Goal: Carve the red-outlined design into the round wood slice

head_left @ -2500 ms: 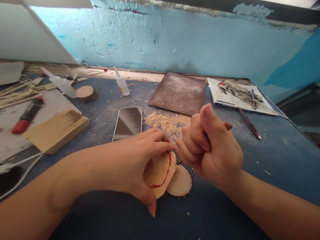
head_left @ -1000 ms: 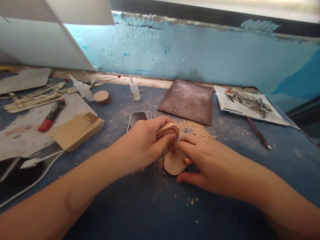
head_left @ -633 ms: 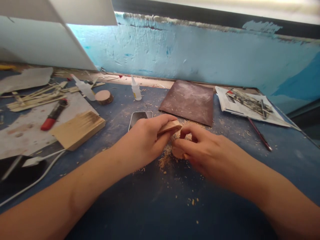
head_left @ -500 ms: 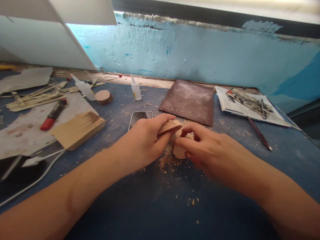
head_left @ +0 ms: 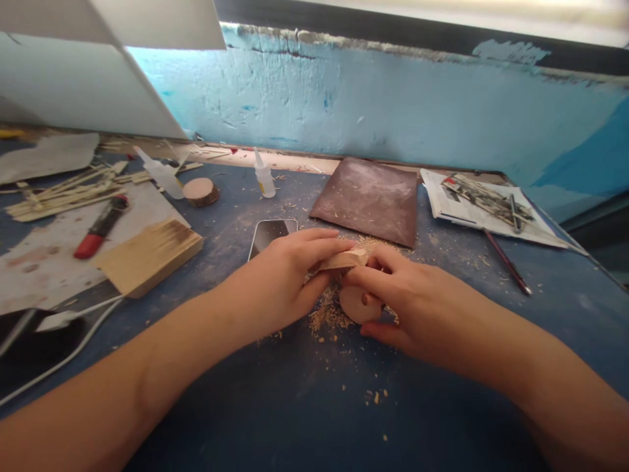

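A pale, carved piece of wood [head_left: 343,260] is pinched between the fingers and thumb of my left hand [head_left: 297,262]. Just below it, a round wooden disc [head_left: 356,305] stands tilted over the shavings, its flat face toward me. My right hand [head_left: 400,292] curls around the disc's right side, fingers above and thumb by its lower edge. The tip of its index finger reaches the underside of the carved piece, or very near it. A small dark spot shows on the disc's face; whether it is a hole or a fingertip I cannot tell.
Wood shavings [head_left: 327,318] lie under both hands. Behind are a phone [head_left: 268,233], brown sandpaper [head_left: 368,196] and a small glue bottle [head_left: 265,177]. A wooden block [head_left: 152,255] and red-black knife [head_left: 102,226] lie left, a pencil [head_left: 508,262] right.
My right hand has shifted its grip: the thumb has dropped and opened away from the fingers, showing more of the disc. My left hand has turned the carved piece flatter and slightly lower.
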